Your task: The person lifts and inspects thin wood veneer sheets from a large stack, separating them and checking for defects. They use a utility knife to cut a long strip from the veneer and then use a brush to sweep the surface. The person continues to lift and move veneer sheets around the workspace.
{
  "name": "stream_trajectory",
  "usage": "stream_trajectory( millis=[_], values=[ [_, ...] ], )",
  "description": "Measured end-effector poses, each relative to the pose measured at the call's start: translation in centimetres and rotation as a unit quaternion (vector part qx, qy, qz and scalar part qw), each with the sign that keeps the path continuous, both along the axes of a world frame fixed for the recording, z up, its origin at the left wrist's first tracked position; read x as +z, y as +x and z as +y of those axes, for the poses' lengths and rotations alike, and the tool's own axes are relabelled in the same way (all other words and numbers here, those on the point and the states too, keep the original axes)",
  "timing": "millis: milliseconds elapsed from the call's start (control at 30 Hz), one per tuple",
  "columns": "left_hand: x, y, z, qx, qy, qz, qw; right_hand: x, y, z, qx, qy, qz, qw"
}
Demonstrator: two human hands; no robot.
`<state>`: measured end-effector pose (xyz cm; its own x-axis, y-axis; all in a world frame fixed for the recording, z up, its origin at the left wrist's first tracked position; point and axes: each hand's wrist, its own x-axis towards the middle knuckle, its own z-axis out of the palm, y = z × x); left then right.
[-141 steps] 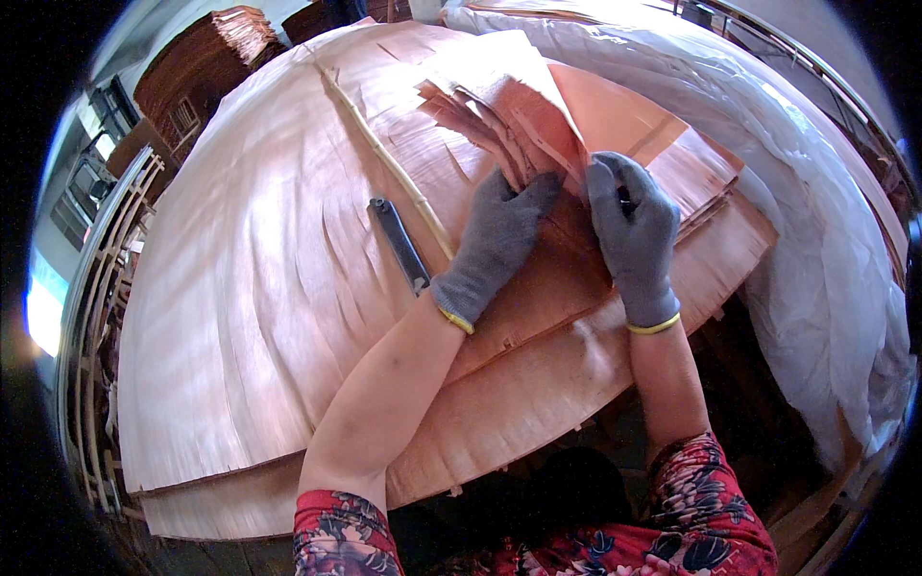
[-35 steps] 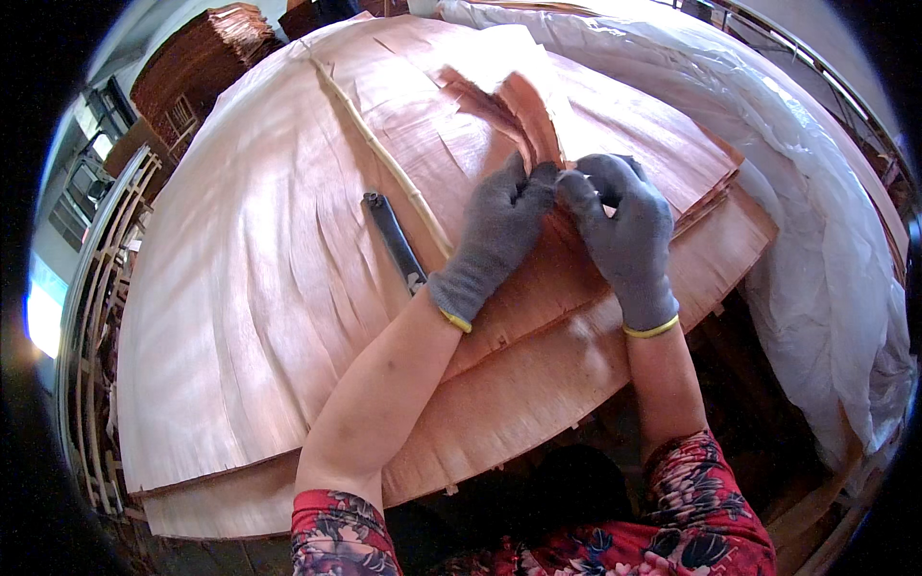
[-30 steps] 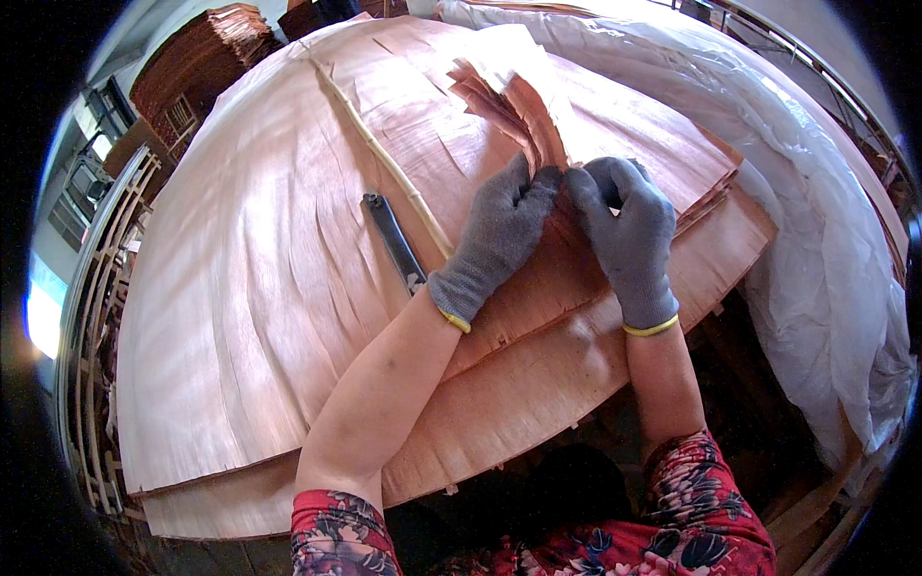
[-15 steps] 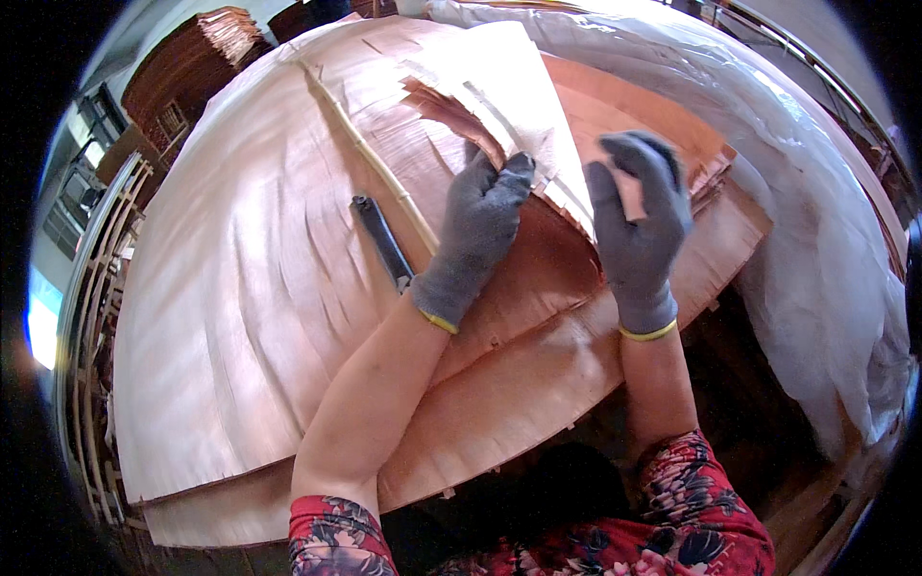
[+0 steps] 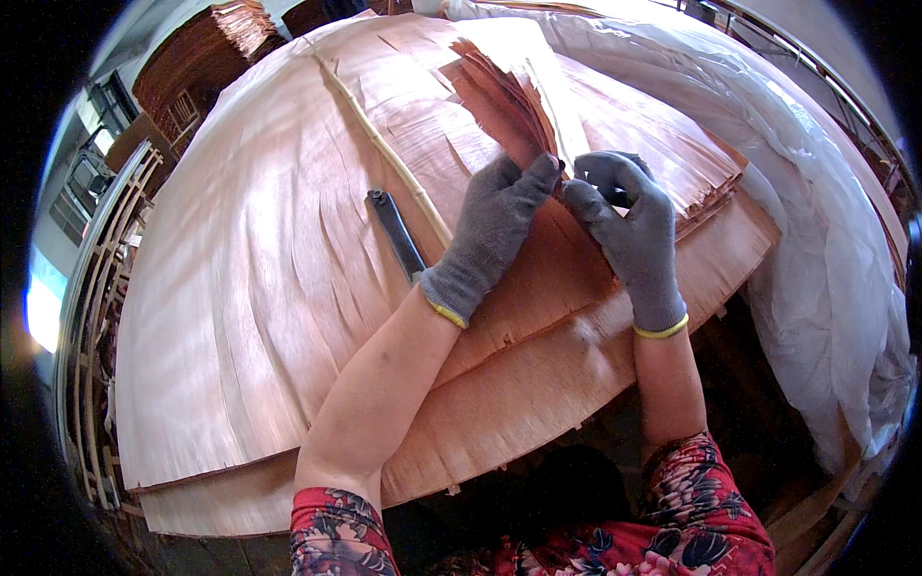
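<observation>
1. The left hand (image 5: 495,226) pinches the near end of a raised veneer strip (image 5: 504,96).
2. The right hand (image 5: 629,226) grips the same end, just beside.
3. A knife (image 5: 396,233) lies left, apart.

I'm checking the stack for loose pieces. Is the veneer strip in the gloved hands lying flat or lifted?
Lifted: the veneer strip rises off the veneer stack, pinched by left hand and right hand.

Both hands, the left hand (image 5: 495,226) and the right hand (image 5: 629,230), wear grey knitted cloth gloves, matt. The veneer sheets (image 5: 259,269) are thin reddish wood, rough-grained and split. At right, white sheeting (image 5: 816,211) looks like crinkled, faintly glossy plastic. The dark tool (image 5: 396,232) looks like dull metal.
</observation>
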<state>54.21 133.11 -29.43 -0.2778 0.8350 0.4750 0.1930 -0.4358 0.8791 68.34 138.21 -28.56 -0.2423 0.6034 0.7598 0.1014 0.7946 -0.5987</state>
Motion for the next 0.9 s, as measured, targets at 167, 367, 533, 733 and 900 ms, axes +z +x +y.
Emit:
stream_trajectory(
  millis=[167, 367, 533, 733, 900],
  values=[
    [-0.3, -0.2, 0.3, 0.021, 0.010, 0.035, 0.999, 0.0, 0.0, 0.0, -0.010, -0.016, -0.005, 1.000],
    [-0.7, -0.2, 0.6, 0.031, 0.024, 0.050, 0.998, -0.3, 0.0, 0.1, -0.036, -0.002, -0.024, 0.999],
    [-0.8, 0.5, 0.5, 0.053, 0.032, 0.134, 0.989, 0.0, -0.2, -0.5, -0.121, 0.017, -0.063, 0.990],
    [-0.7, 0.5, 0.5, 0.113, 0.009, 0.121, 0.986, -0.7, 0.6, 0.6, -0.143, 0.038, -0.073, 0.986],
    [0.0, 0.6, -0.1, 0.130, -0.003, 0.054, 0.990, -1.1, 1.2, 2.0, -0.075, -0.058, 0.117, 0.989]
  ],
)
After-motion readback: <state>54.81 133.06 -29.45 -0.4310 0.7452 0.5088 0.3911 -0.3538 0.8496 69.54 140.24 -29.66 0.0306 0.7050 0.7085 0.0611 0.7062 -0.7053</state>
